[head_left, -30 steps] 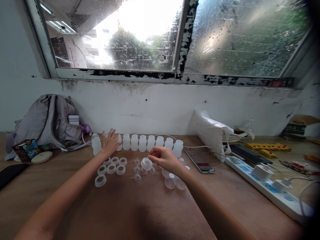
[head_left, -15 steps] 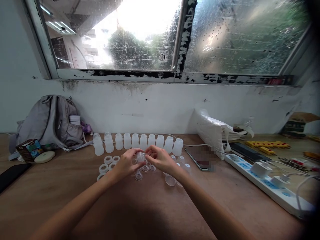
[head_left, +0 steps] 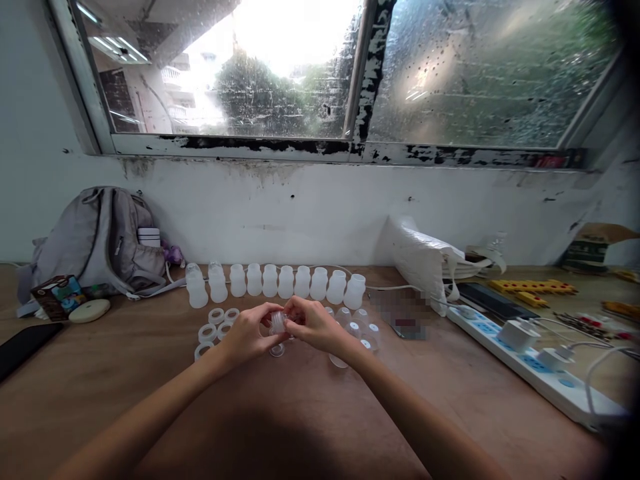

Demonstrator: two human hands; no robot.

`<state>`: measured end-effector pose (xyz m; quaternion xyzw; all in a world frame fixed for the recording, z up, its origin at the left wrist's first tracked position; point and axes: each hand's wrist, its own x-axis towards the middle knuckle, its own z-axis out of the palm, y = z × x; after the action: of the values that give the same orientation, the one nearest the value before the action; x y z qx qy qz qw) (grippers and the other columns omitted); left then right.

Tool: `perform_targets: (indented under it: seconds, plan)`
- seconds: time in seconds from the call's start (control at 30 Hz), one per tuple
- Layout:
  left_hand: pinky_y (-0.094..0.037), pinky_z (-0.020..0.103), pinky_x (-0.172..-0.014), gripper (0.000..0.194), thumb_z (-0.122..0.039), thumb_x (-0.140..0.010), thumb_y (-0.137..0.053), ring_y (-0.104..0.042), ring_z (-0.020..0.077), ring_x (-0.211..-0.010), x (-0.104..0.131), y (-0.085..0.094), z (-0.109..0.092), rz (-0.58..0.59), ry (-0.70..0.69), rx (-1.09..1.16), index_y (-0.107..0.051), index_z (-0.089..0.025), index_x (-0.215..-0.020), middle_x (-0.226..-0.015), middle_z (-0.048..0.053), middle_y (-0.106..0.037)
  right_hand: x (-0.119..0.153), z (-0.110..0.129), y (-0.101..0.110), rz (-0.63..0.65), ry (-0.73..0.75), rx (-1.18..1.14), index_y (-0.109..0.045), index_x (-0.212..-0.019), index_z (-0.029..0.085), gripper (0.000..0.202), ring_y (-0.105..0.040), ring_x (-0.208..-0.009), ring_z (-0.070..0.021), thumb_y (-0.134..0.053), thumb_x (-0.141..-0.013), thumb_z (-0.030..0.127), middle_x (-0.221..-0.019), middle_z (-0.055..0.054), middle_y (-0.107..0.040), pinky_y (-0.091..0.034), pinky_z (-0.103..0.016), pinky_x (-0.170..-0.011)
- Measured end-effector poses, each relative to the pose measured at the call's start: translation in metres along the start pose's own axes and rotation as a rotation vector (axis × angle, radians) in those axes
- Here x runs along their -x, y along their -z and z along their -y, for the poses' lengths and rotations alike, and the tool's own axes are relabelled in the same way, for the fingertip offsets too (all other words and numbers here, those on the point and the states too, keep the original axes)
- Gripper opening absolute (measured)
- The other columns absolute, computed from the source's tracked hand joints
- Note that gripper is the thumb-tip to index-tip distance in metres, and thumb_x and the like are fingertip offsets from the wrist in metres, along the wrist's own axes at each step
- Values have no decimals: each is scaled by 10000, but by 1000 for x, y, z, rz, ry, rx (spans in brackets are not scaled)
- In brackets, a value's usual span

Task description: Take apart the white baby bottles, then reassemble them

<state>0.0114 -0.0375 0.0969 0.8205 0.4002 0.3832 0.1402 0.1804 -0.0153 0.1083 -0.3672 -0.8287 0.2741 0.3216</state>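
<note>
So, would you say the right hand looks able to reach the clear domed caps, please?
Probably yes: the clear domed caps lie beside the right hand, unobstructed, though it is busy at the translucent ring.

Window (head_left: 295, 110) across the top, panes streaked and spotted, paint flaking on its frame; greenery (head_left: 255, 93) behind the left pane, strip lights (head_left: 120, 50) at upper left; white wall (head_left: 215, 207) below, scuffed and stained; grey backpack (head_left: 75, 233) middle left, against the wall, white item (head_left: 149, 237) at its side, purple thing (head_left: 173, 255) just beside; dark box (head_left: 55, 298) before it, pale disc (head_left: 90, 311) next to the box; black slab (head_left: 27, 348) at left edge; white bag (head_left: 425, 260) right of centre; phone (head_left: 405, 333) near it, partly pixelated; power strip (head_left: 537, 370) slanting to lower right, white plugs (head_left: 517, 335) in it, cables looping; yellow pieces (head_left: 533, 287) beyond; brown sack (head_left: 593, 243) at right edge.
</note>
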Motion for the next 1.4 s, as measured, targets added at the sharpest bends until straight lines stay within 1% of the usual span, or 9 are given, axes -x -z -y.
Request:
perform_targets:
  seconds: [0.2, 0.4, 0.67, 0.77, 0.83, 0.93, 1.03, 1.2, 1.4]
  plan:
    - [-460, 240, -611, 300, -337, -710, -586, -589, 141, -679, 7, -2, 4, 24, 46, 19, -545, -215, -981, -825, 10, -643, 0, -1, -4, 41, 9, 39, -481, -721, 176, 98, -447, -537, -80, -476, -658, 101, -585, 35, -510, -338, -174, -478]
    - [-454, 241, -588, 326, -357, -683, -617, -584, 139, -650, 11, 0, 3, 44, 69, 4, -546, -216, -968, -807, 3, -644, -1, -4, -10, 26, 32, 79, -480, -709, 181, 139, -426, -521, -72, -453, -628, 71, -568, 46, -494, -320, -173, -479]
    - [-475, 249, -672, 312, -342, -724, -582, -591, 144, -752, 18, 9, 6, 154, 126, 163, -512, -214, -1000, -903, 17, -619, 2, -1, 6, 175, 42, 31, -502, -826, 195, 198, -470, -570, -88, -506, -640, 127, -640, 36, -529, -354, -179, -499]
    - [-467, 266, -675, 320, -367, -729, -568, -579, 158, -763, 27, 11, 16, 166, 162, 77, -509, -218, -1006, -904, 25, -609, 1, -10, 12, 228, 5, 101, -518, -840, 198, 183, -489, -581, -102, -530, -657, 181, -666, 22, -548, -361, -192, -506]
    - [-453, 287, -733, 327, -371, -734, -559, -564, 177, -836, 37, 13, 25, 194, 159, 4, -510, -224, -1021, -948, 37, -598, 1, -20, 11, 264, -43, 188, -529, -816, 193, 171, -497, -585, -115, -557, -649, 213, -672, 9, -557, -353, -201, -501]
    - [-397, 326, -850, 336, -393, -732, -557, -502, 213, -984, 55, 14, 38, 262, 121, -117, -534, -237, -1028, -1052, 60, -550, 0, -34, 1, 283, -125, 362, -540, -784, 186, 165, -498, -589, -132, -576, -626, 213, -670, -10, -560, -319, -209, -489]
    - [-374, 350, -860, 358, -428, -722, -557, -484, 228, -984, 69, 17, 48, 301, 135, -237, -547, -239, -1027, -1047, 66, -533, 1, -43, -12, 326, -177, 480, -549, -807, 183, 172, -516, -629, -152, -557, -645, 240, -710, -33, -572, -297, -212, -489]
    - [-333, 369, -860, 360, -457, -723, -545, -484, 233, -973, 79, 28, 52, 325, 184, -339, -524, -240, -1010, -1002, 44, -580, 3, -44, -24, 367, -203, 612, -550, -880, 171, 239, -544, -729, -202, -535, -650, 233, -814, -78, -591, -282, -225, -496]
    - [-289, 387, -866, 310, -461, -737, -507, -484, 234, -981, 84, 33, 57, 296, 216, -480, -528, -247, -961, -1012, 29, -579, 2, -46, -26, 361, -195, 611, -534, -914, 166, 254, -548, -769, -222, -522, -671, 241, -848, -94, -592, -299, -239, -528]
